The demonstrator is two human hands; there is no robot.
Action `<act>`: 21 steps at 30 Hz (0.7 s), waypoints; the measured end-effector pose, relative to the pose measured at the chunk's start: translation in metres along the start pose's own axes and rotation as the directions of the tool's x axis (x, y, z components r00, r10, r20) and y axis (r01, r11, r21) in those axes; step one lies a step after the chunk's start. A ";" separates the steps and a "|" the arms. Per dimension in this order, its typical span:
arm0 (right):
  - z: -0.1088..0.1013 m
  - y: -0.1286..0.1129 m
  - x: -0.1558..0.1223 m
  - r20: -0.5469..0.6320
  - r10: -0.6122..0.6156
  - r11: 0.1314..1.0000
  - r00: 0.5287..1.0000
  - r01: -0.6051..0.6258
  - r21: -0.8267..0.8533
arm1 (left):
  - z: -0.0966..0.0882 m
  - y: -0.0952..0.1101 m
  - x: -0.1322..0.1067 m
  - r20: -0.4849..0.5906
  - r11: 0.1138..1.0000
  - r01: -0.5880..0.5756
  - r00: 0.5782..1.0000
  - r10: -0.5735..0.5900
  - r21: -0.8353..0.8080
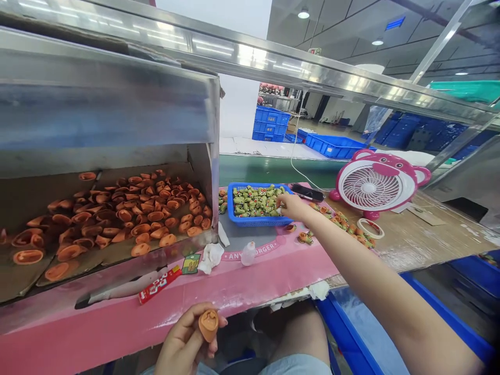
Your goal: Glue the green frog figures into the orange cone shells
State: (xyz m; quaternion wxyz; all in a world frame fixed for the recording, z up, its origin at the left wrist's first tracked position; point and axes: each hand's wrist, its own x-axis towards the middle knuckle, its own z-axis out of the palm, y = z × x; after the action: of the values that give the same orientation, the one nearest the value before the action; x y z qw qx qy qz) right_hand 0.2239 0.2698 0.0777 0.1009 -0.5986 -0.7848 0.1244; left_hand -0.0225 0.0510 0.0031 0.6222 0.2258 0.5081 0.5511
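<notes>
My left hand [185, 341] is closed around a small orange hollow cone-shaped piece [208, 324], held over my lap with its open end facing me. My right hand [292, 206] reaches forward to the right edge of a blue plastic basket [255, 221]. Its fingers are pinched together; what is between them is too small to make out. Small green figures [255, 200] with red and white details fill the basket. On the mat near my right forearm lie green-and-orange pieces [305, 237].
A cardboard box [203, 240] at left holds many orange hollow pieces [148, 216]. On the pink mat [164, 317] are a squeeze bottle [248, 253], crumpled tissue [211, 258] and a red packet [160, 285]. A pink fan [377, 182], tape roll [370, 228] and phone [308, 192] stand right.
</notes>
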 end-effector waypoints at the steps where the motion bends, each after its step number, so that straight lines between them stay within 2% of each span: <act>1: 0.000 -0.005 -0.011 -0.037 -0.011 0.999 0.999 0.013 0.046 | 0.003 0.001 -0.001 0.018 1.000 -0.005 1.000 0.005 0.003; 6: 0.014 -0.046 -0.095 -0.178 -0.132 0.953 0.975 0.175 0.248 | 0.018 0.007 -0.001 0.173 0.998 -0.017 0.985 0.007 0.058; 8: 0.021 -0.063 -0.129 -0.322 -0.279 0.846 0.905 0.390 0.363 | 0.025 0.010 -0.001 0.250 0.995 -0.010 0.968 -0.014 0.096; 11: 0.027 -0.080 -0.164 -0.381 -0.414 0.783 0.827 0.537 0.314 | 0.032 0.015 -0.001 0.314 0.989 -0.012 0.949 -0.036 0.151; 16: 0.030 -0.089 -0.181 -0.375 -0.530 0.772 0.760 0.616 0.158 | 0.038 0.019 -0.004 0.354 0.980 0.006 0.932 -0.077 0.197; 21: 0.033 -0.090 -0.183 -0.352 -0.570 0.766 0.742 0.635 0.098 | 0.039 0.019 -0.007 0.367 0.965 0.012 0.923 -0.111 0.261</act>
State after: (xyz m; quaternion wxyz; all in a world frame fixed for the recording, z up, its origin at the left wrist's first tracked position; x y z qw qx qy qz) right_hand 0.1794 0.0682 0.0736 0.3174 -0.3082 -0.8937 0.0747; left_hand 0.0043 0.0612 0.0364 0.6916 0.3896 0.4515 0.4075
